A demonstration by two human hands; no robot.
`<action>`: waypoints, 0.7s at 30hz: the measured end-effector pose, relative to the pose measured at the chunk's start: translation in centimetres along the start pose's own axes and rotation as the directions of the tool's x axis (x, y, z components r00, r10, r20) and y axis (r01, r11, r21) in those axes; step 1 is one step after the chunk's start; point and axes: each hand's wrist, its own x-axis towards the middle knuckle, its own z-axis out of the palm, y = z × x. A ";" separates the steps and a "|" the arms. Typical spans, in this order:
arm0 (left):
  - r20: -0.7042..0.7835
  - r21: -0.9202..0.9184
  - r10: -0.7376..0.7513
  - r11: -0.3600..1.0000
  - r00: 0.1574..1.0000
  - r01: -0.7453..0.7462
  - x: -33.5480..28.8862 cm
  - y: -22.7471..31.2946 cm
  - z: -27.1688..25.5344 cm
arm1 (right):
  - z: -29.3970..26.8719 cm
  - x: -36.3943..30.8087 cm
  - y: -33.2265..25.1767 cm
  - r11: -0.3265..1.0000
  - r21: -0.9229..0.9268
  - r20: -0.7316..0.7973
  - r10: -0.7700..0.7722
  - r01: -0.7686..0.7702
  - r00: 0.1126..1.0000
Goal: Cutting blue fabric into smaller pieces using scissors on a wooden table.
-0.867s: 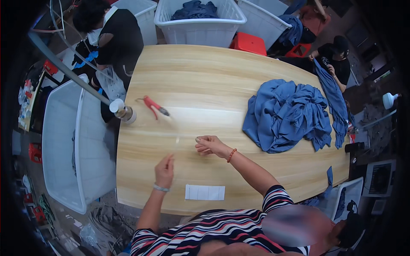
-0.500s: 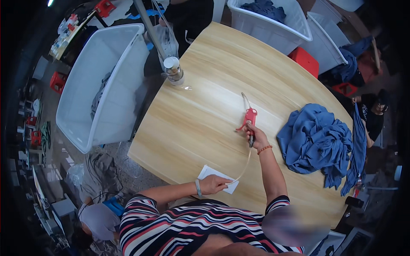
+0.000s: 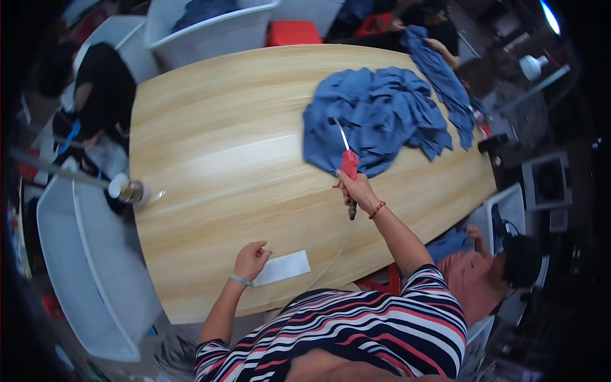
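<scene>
A red air gun [image 3: 349, 164] is up over the worktop [image 3: 216, 210], a little to the one o'clock side of its middle. The person's right hand [image 3: 356, 190] has it, with the fingers wrapped shut around its handle. Its thin metal tip points between eleven and twelve, and its end shows in front of a big heap of blue cloth [image 3: 388, 121]. I can't tell if the tip touches the heap. A thin pale hose [image 3: 337, 257] hangs from the bottom of the gun and bends down toward six. The right wrist wears a string of orange-red beads [image 3: 377, 210].

The left hand [image 3: 252, 260] is at seven o'clock. Its fingers are loosely bent, part way open, and I see nothing in them. It is right by the left end of a white card [image 3: 283, 267], but I can't tell if they touch.

The blue heap sits between one and two. At one o'clock, a co-worker in black [image 3: 439, 32] holds a long blue cloth [image 3: 439, 76]. A red stool [image 3: 293, 33] is at twelve, a jar with a white lid [image 3: 130, 191] at nine, and a big pale bin [image 3: 76, 254] at eight.
</scene>
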 end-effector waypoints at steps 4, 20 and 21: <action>-0.117 0.156 0.191 0.973 0.975 -0.172 6.3 4.3 0.9 | -12.3 0.2 -2.2 0.973 0.091 -0.444 -0.150 0.211 0.883; -0.071 0.645 0.364 0.727 0.929 -0.236 35.9 21.2 19.7 | -37.8 22.8 -8.3 0.794 -0.606 -0.635 -0.524 0.055 0.568; -0.127 0.649 0.437 0.716 0.890 -0.259 35.5 20.5 19.7 | -37.3 24.8 -8.3 0.748 -0.663 -0.612 -0.551 0.011 0.567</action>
